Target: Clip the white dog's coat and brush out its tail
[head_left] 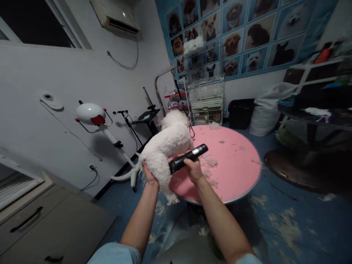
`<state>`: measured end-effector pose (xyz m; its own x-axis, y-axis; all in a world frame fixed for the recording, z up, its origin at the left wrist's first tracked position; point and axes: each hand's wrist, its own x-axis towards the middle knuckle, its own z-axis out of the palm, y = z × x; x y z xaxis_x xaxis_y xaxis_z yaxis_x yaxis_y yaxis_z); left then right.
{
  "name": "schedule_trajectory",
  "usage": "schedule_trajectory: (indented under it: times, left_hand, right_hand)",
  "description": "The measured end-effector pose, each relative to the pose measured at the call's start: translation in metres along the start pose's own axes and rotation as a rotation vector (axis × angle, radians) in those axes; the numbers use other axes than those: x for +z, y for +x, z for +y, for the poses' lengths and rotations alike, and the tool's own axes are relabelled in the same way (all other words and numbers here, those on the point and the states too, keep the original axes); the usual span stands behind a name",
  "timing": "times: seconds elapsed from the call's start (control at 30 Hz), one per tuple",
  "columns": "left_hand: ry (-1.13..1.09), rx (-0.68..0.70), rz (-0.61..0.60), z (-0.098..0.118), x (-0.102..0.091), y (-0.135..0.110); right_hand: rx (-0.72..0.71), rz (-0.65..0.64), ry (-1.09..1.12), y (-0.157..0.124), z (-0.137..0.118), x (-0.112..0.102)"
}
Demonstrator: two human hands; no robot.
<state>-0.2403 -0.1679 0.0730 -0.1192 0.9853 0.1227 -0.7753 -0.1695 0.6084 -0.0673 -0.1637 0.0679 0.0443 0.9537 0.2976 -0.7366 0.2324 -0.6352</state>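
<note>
A white, curly-coated dog (167, 141) stands at the left side of the round pink table (236, 172), facing away from me. My left hand (150, 178) is closed around the back of its hind leg (159, 167), the fingertips partly hidden by fur. In my right hand (194, 168) is a black hair clipper (188, 158), held from below with the thumb along its side. The clipper's head end meets the fur at the side of the dog's thigh. Loose tufts of cut hair (210, 161) lie on the pink top beside the clipper.
A curved metal grooming arm (158, 88) rises behind the dog, with a dark lead (191, 130) hanging near its head. On the left stands a white dryer (90, 113) on a stand. Wire cages (206, 95) and a black bin (241, 113) stand behind. Hair clumps (287, 227) litter the blue floor.
</note>
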Motion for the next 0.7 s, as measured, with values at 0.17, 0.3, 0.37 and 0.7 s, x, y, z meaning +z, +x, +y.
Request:
schedule_trajectory:
  times: [0.17,0.3,0.37,0.7]
  left_hand:
    - [-0.003,0.014,0.052,0.003,0.006,-0.001]
    - [-0.007,0.015,0.093,0.005,0.013,-0.008]
    - [0.021,0.036,0.09,0.004,0.02,-0.011]
    - [0.136,-0.001,0.063,0.002,0.024,-0.011]
  right_hand:
    - [0.12,-0.09,-0.154,-0.005,0.011,-0.002]
    - [0.084,0.061,0.034,0.001,0.003,-0.006]
    - [0.056,0.088,0.099,0.002,0.0,-0.001]
    - [0.152,0.015,-0.187,-0.007,0.011,-0.009]
